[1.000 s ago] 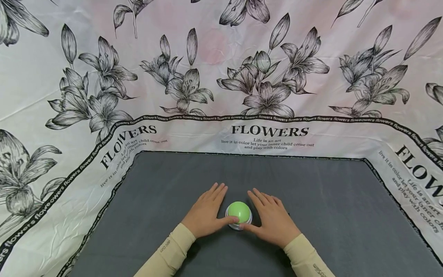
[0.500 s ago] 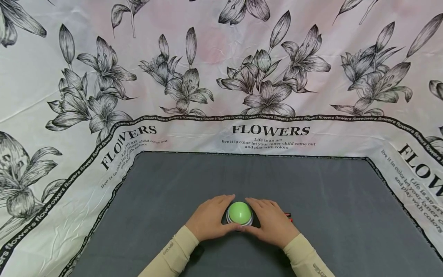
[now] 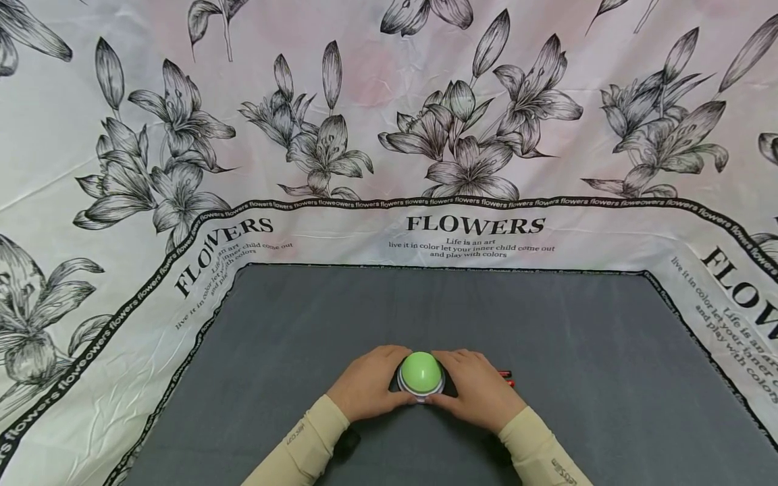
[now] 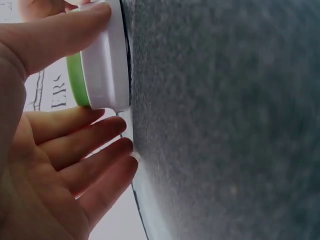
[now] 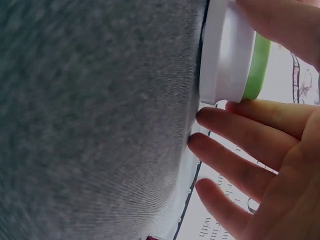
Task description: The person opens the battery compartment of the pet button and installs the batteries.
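L hand [image 3: 369, 383] & R hand [image 3: 483, 389] closed round grn-domed wht base [image 4: 105, 75].

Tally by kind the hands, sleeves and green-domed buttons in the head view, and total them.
Hands: 2 (left hand, right hand)
Sleeves: 2 (left sleeve, right sleeve)
Green-domed button: 1
Total: 5

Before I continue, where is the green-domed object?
In the head view, the green-domed object is low and just right of centre, on the grey surface, between the left hand and right hand.
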The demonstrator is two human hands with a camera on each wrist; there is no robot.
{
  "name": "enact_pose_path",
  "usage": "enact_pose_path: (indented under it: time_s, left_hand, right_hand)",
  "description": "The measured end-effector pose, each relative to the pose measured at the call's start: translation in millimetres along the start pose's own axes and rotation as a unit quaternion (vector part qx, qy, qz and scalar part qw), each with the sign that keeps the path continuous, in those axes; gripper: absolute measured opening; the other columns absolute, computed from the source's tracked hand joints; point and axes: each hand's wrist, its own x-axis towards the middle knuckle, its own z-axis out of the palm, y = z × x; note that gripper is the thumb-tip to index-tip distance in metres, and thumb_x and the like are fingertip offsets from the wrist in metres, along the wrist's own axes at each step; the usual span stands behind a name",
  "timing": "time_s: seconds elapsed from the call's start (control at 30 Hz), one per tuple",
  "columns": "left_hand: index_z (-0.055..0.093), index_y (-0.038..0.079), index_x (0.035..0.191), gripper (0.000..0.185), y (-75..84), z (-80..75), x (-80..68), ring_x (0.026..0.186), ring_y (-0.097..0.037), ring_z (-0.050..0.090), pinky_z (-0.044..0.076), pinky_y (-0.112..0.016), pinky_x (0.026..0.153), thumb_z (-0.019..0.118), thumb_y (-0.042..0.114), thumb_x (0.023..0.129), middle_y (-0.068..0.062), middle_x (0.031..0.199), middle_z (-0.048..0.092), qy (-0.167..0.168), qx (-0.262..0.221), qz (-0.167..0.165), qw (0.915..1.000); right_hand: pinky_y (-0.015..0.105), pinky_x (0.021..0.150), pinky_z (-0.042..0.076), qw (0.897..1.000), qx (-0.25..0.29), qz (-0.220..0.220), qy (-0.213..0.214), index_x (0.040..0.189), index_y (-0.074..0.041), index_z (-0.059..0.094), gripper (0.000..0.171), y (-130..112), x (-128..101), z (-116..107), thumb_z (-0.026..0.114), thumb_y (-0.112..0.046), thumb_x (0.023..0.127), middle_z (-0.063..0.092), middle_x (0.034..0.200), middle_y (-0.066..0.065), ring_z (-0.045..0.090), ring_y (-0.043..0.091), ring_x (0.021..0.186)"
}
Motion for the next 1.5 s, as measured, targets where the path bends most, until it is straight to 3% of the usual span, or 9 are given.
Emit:
enact_pose_path:
  time_s: [0.23, 0.3, 0.47, 0.63, 0.8, 0.97, 1.17, 1.33, 1.5]
  left_hand:
    - [0.058, 0.022, 0.148, 0.070, -2.4, 2.4, 0.5, 0.122, -0.012, 0.067, 0.059, -0.037, 0.103, 0.091, 0.041, 0.090, 0.002, 0.141, 0.066, 0.005, -0.059, -0.014, 0.9981]
    - [0.057, 0.022, 0.148, 0.070, -3.2, 1.7, 1.0, 0.114, -0.010, 0.068, 0.060, -0.034, 0.097, 0.092, 0.038, 0.089, 0.002, 0.138, 0.067, 0.008, -0.086, -0.015, 0.9961]
    - [0.054, 0.019, 0.149, 0.073, -0.7, -3.2, 1.6, 0.091, -0.005, 0.065, 0.058, -0.026, 0.081, 0.094, 0.025, 0.088, -0.002, 0.137, 0.068, 0.009, -0.157, -0.029, 0.9872]
    - [0.046, 0.011, 0.158, 0.085, 2.3, -7.7, 1.3, 0.081, -0.005, 0.069, 0.060, -0.023, 0.074, 0.093, 0.013, 0.087, -0.010, 0.146, 0.063, 0.006, -0.219, -0.049, 0.9746]
    - [0.036, 0.008, 0.168, 0.097, 4.7, -9.6, 0.6, 0.086, -0.005, 0.071, 0.060, -0.024, 0.076, 0.092, 0.022, 0.090, -0.012, 0.152, 0.060, 0.000, -0.237, -0.072, 0.9688]
    - [0.042, 0.010, 0.165, 0.086, 7.0, -10.6, 0.2, 0.087, -0.004, 0.071, 0.060, -0.025, 0.077, 0.085, 0.038, 0.096, -0.010, 0.152, 0.061, -0.001, -0.235, -0.086, 0.9682]
    - [0.049, 0.017, 0.157, 0.068, 8.0, -10.4, -0.7, 0.091, -0.010, 0.074, 0.061, -0.027, 0.076, 0.080, 0.036, 0.100, -0.010, 0.147, 0.064, 0.007, -0.268, -0.093, 0.9589]
    - [0.056, 0.020, 0.143, 0.048, 7.9, -9.7, 0.5, 0.104, -0.017, 0.076, 0.062, -0.031, 0.083, 0.073, 0.043, 0.105, -0.008, 0.141, 0.065, 0.024, -0.298, -0.102, 0.9486]
    - [0.061, 0.018, 0.125, 0.034, 8.2, -8.8, 1.8, 0.102, -0.017, 0.076, 0.061, -0.028, 0.078, 0.078, 0.038, 0.102, -0.007, 0.126, 0.070, 0.025, -0.319, -0.102, 0.9420]
  right_hand:
    - [0.047, 0.103, 0.059, 0.997, 0.072, 0.021, -0.001, 0.144, -0.011, 0.066, 0.065, -2, 1, -2, 0.091, -0.036, 0.089, 0.073, 0.137, 0.002, 0.071, 0.022, 0.123]
    - [0.046, 0.104, 0.059, 0.995, 0.097, 0.025, 0.005, 0.145, -0.011, 0.065, 0.065, -3, 2, -3, 0.091, -0.033, 0.089, 0.072, 0.138, 0.002, 0.071, 0.020, 0.124]
    - [0.039, 0.094, 0.063, 0.990, 0.132, 0.036, 0.020, 0.146, -0.011, 0.064, 0.066, -6, 1, -9, 0.091, -0.030, 0.090, 0.071, 0.137, 0.004, 0.072, 0.017, 0.113]
    - [0.032, 0.086, 0.064, 0.984, 0.170, 0.035, 0.026, 0.146, -0.012, 0.064, 0.060, -8, 1, -14, 0.088, -0.030, 0.094, 0.070, 0.136, 0.005, 0.073, 0.015, 0.107]
    - [0.024, 0.079, 0.063, 0.980, 0.192, 0.042, 0.039, 0.145, -0.012, 0.066, 0.054, -8, 1, -17, 0.084, -0.032, 0.097, 0.070, 0.136, 0.005, 0.075, 0.019, 0.109]
    - [0.022, 0.078, 0.063, 0.979, 0.191, 0.051, 0.051, 0.144, -0.013, 0.066, 0.053, -8, 1, -18, 0.084, -0.032, 0.098, 0.070, 0.135, 0.004, 0.075, 0.020, 0.112]
    - [0.020, 0.081, 0.063, 0.972, 0.223, 0.066, 0.040, 0.134, -0.018, 0.064, 0.043, -9, 2, -18, 0.084, -0.029, 0.098, 0.068, 0.128, 0.002, 0.073, 0.023, 0.118]
    - [0.019, 0.085, 0.063, 0.965, 0.250, 0.063, 0.046, 0.120, -0.019, 0.063, 0.031, -9, 2, -18, 0.084, -0.021, 0.098, 0.065, 0.119, -0.002, 0.071, 0.020, 0.116]
    - [0.022, 0.086, 0.064, 0.967, 0.245, 0.048, 0.053, 0.109, -0.019, 0.063, 0.025, -10, 1, -20, 0.084, -0.016, 0.097, 0.062, 0.111, -0.004, 0.070, 0.016, 0.109]
